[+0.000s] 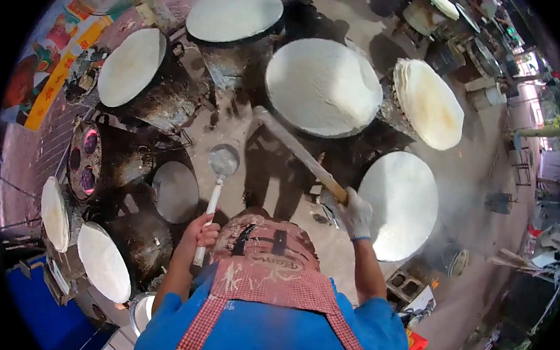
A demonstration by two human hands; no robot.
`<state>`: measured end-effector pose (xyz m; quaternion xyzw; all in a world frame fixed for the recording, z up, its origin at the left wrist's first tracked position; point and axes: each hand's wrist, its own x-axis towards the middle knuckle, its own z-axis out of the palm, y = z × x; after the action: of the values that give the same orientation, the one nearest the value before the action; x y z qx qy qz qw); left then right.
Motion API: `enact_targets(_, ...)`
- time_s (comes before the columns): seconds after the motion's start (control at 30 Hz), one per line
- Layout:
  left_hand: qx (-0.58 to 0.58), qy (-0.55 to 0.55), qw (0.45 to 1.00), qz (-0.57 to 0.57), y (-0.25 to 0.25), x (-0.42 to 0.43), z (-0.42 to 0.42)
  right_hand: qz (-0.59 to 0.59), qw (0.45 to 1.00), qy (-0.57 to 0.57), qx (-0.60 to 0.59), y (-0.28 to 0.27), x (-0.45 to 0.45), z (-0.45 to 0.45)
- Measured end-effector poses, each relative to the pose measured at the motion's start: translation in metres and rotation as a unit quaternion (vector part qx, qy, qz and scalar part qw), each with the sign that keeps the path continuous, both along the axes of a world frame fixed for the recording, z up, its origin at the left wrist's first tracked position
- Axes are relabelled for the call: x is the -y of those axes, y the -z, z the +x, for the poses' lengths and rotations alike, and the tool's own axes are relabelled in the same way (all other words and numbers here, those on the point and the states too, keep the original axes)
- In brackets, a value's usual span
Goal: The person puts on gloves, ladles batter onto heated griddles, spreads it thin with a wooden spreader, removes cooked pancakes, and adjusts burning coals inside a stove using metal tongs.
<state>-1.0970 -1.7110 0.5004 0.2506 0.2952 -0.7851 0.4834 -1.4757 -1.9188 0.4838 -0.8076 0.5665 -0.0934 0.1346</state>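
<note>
My left hand [202,230], bare, is closed round the white handle of a ladle [224,160], whose round grey bowl points away from me. In a white glove, my right hand [354,214] grips the wooden end of a long stick [300,152] that slants up and left. The stick's far end is near the left edge of a large white round sheet [323,87] on a stove. Just right of my gloved hand lies another white round sheet [398,206].
More stoves with pale round sheets [132,68] [235,14] [104,263] curve around me. At the left, an open stove [89,160] glows inside. A stack of sheets [428,104] stands at upper right. Smoke drifts at right, near concrete blocks [404,286].
</note>
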Motion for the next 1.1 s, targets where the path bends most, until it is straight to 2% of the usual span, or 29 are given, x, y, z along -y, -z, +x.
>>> enact_targets(0.1, 0.021, -0.013, 1.0, -0.001, 0.003, -0.018, 0.02, -0.129, 0.984, -0.116, -0.047, 0.021, 0.06, 0.036)
enact_targets(0.2, 0.011, -0.067, 0.998, 0.005, 0.003, -0.038, 0.043, -0.188, 0.963, -0.184, -0.055, 0.013, 0.119, 0.077)
enact_targets(0.3, 0.0, -0.109, 0.994, -0.018, 0.005, -0.056, 0.062, -0.149, 0.938, -0.306, -0.06, 0.012, 0.167, 0.096)
enact_targets(0.37, 0.006, -0.136, 0.99, -0.022, 0.011, -0.066, 0.069, -0.111, 0.924, -0.343, -0.124, 0.006, 0.186, 0.103)
enact_targets(0.4, 0.009, -0.147, 0.989, -0.024, 0.014, -0.068, 0.073, -0.091, 0.916, -0.358, -0.157, 0.001, 0.193, 0.108)
enact_targets(0.5, 0.06, -0.158, 0.983, 0.073, 0.002, -0.058, 0.074, -0.092, 0.928, -0.337, -0.129, -0.021, 0.214, 0.123)
enact_targets(0.57, 0.103, -0.163, 0.979, 0.07, 0.001, -0.049, 0.074, -0.111, 0.924, -0.34, -0.135, -0.028, 0.245, 0.127)
enact_targets(0.6, 0.107, -0.175, 0.976, 0.074, -0.001, -0.041, 0.072, -0.076, 0.937, -0.311, -0.141, -0.066, 0.251, 0.14)
enact_targets(0.67, 0.11, -0.203, 0.969, 0.089, -0.011, -0.029, 0.059, -0.093, 0.923, -0.33, -0.175, -0.06, 0.32, 0.137)
enact_targets(0.73, 0.108, -0.208, 0.97, 0.064, -0.01, -0.02, 0.049, -0.105, 0.96, -0.248, -0.073, -0.106, 0.356, 0.144)
enact_targets(0.8, 0.079, -0.221, 0.972, 0.031, -0.004, -0.011, 0.039, -0.073, 0.979, -0.192, 0.01, -0.126, 0.421, 0.127)
enact_targets(0.87, 0.107, -0.208, 0.971, 0.05, -0.015, 0.007, 0.028, -0.159, 0.957, -0.197, 0.145, -0.145, 0.479, 0.098)
enact_targets(0.93, 0.134, -0.197, 0.968, 0.075, -0.022, 0.028, 0.016, -0.032, 0.97, 0.001, 0.242, -0.177, 0.503, 0.068)
enact_targets(0.97, 0.055, -0.207, 0.976, 0.046, -0.012, 0.03, 0.016, -0.008, 0.948, 0.039, 0.317, -0.196, 0.501, 0.053)
enact_targets(1.03, 0.093, -0.168, 0.98, 0.046, -0.006, 0.039, 0.014, 0.015, 0.892, 0.116, 0.436, -0.227, 0.484, 0.016)
enact_targets(1.1, 0.103, -0.145, 0.982, 0.065, -0.009, 0.058, 0.01, -0.007, 0.873, 0.187, 0.45, -0.208, 0.498, -0.052)
